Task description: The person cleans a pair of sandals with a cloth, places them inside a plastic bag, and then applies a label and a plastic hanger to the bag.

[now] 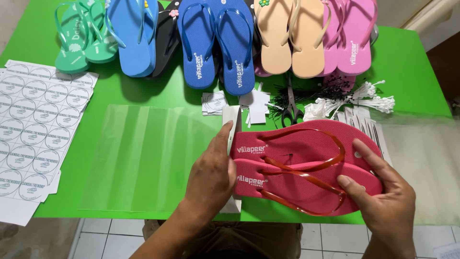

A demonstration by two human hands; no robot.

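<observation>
Over green table [143, 91], both hands [211, 175] grip paired red flip-flops [306, 165].

A pair of deep pink rubber flip-flops with glossy translucent red straps [306, 165] is held flat, soles down and straps up, just above the near edge of the green desk [143, 93]. The two sandals lie side by side and touching along their long edges, heels pointing left and toes right. Each heel carries white printed lettering. The footbeds have a fine pebbled texture. The left hand [211, 177] clasps the heel ends, thumb raised against the upper heel's edge; the right hand [383, 196] grips the toe ends, fingers laid over the footbeds.
</observation>
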